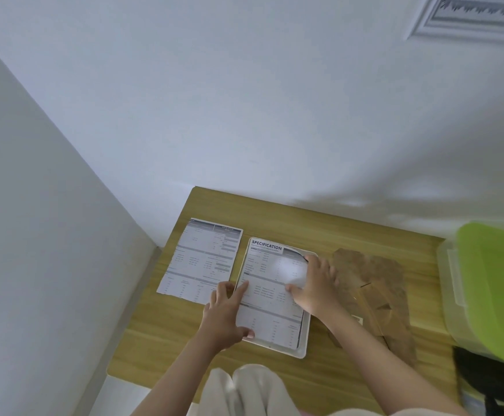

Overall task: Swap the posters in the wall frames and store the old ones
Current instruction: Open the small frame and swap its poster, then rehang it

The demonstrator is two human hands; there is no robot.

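The poster in the frame is pressed flat by straight fingers of both the left hand and the right hand. Its small print is blurred. Its right edge is hidden.

1. I see a matt wood-grain tabletop.
2. Printed paper sheet, matt.
3. White frame looks like smooth plastic.
4. Backing board: brown, rough fibreboard.
5. Bin lid: glossy green plastic.
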